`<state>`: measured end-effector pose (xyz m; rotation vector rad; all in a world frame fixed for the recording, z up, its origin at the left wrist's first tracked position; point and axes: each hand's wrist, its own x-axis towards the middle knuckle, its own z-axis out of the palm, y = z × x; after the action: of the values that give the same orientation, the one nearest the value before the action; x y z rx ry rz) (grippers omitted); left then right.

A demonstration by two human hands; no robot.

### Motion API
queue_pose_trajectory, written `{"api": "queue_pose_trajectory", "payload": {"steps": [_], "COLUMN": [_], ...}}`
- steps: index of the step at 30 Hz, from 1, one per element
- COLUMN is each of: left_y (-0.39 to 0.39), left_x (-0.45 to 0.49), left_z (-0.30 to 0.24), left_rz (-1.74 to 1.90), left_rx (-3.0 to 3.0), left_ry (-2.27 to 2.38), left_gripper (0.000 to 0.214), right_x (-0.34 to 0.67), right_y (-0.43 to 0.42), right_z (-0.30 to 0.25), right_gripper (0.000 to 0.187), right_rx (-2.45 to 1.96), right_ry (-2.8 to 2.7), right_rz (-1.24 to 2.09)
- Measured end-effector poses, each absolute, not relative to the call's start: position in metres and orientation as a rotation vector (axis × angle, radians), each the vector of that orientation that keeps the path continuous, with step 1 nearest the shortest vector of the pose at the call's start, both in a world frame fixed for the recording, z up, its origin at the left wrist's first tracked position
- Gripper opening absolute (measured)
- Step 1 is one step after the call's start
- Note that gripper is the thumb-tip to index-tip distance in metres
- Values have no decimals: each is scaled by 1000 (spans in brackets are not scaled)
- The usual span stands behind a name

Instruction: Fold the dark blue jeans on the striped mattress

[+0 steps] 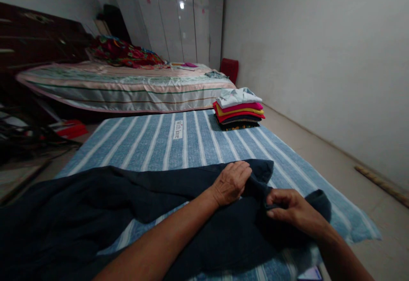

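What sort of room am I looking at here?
Probably a home bedroom: a bed at the back, tall wardrobe doors behind it, and a striped mattress on the floor bearing a stack of folded clothes and the dark garment held by the left hand and right hand.

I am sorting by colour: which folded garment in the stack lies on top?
The pale light-blue garment tops the stack; every piece under it is brighter or darker.

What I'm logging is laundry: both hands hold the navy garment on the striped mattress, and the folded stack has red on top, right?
No: the head view shows the folded stack topped by a pale garment, red beneath. Left hand and right hand do hold the navy garment.
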<state>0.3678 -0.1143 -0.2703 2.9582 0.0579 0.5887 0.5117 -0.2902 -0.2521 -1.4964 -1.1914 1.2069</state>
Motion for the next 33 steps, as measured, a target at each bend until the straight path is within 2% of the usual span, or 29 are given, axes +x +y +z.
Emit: {"api": "queue_pose_trajectory", "payload": {"steps": [4, 8, 14, 20, 27, 31, 33], "left_y": [-110, -104, -99, -98, -101, -102, -102], "left_x": [373, 375, 375, 374, 375, 370, 366], "left_z": [-275, -276, -270, -273, -273, -267, -262], "left_rz": [431, 439, 408, 473, 467, 404, 378], "left_rx": [2940, 2764, 2454, 2345, 2363, 2407, 2478], "left_ry": [296, 468, 736, 738, 754, 731, 686], "left_gripper": [40, 30, 24, 22, 26, 28, 30], "right_x": [510, 509, 509, 509, 499, 508, 518], "right_y": [-291, -289, -281, -276, -268, -276, -283], "right_z": [-251, -250, -262, -274, -275, -258, -248], "right_gripper": [26, 26, 18, 13, 16, 22, 23], "right_rx": [-1496, -1524, -1627, -1698, -1660, -1513, -1389], "right_ry": [-1188, -1130, -1243, -1259, -1220, -921, -736], "right_rz": [1184, 1126, 732, 437, 618, 791, 769]}}
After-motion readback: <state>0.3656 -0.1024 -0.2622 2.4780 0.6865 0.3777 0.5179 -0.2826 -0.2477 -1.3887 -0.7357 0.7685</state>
